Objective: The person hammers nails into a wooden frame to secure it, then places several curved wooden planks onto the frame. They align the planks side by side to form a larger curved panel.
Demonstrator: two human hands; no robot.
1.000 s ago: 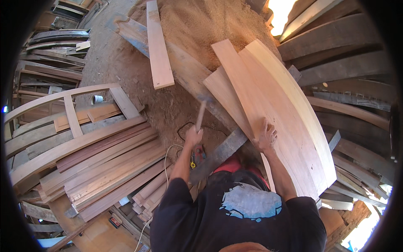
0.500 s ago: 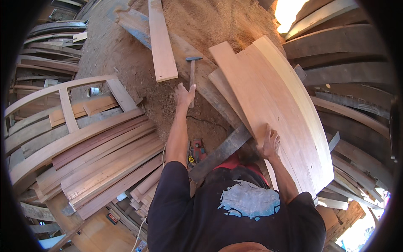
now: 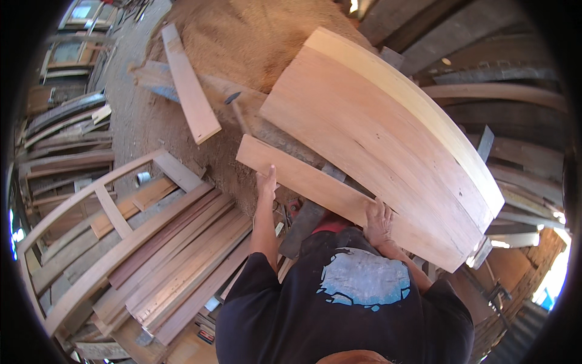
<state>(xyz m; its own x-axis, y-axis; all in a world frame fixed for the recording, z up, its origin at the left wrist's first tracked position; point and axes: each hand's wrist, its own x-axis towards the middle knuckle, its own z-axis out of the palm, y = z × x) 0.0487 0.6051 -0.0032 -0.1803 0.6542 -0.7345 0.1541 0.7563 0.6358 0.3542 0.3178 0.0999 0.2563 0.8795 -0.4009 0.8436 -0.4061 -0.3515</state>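
Note:
A long light-brown wooden board (image 3: pixel 315 182) slants across in front of me, its far left end swung out from a wide curved panel of joined boards (image 3: pixel 376 127). My left hand (image 3: pixel 267 182) grips the near edge of this board close to that far end, thumb on top and the other fingers partly hidden. Farther along, my right hand (image 3: pixel 379 224) lies on the board near its near edge, fingers stretched out flat. A hammer (image 3: pixel 239 112) rests on a worn plank beyond the board, part of its handle hidden.
Another loose board (image 3: pixel 189 88) lies at upper left by a sawdust heap (image 3: pixel 242 42). At left, a wooden frame (image 3: pixel 115 209) leans over stacked planks (image 3: pixel 188 261). A dark beam (image 3: pixel 305 227) stands before me. More timber lines the right side.
My left hand has left the hammer and now grips the board. The board's far end has swung left, away from the panel. My right hand has shifted nearer; the view has turned.

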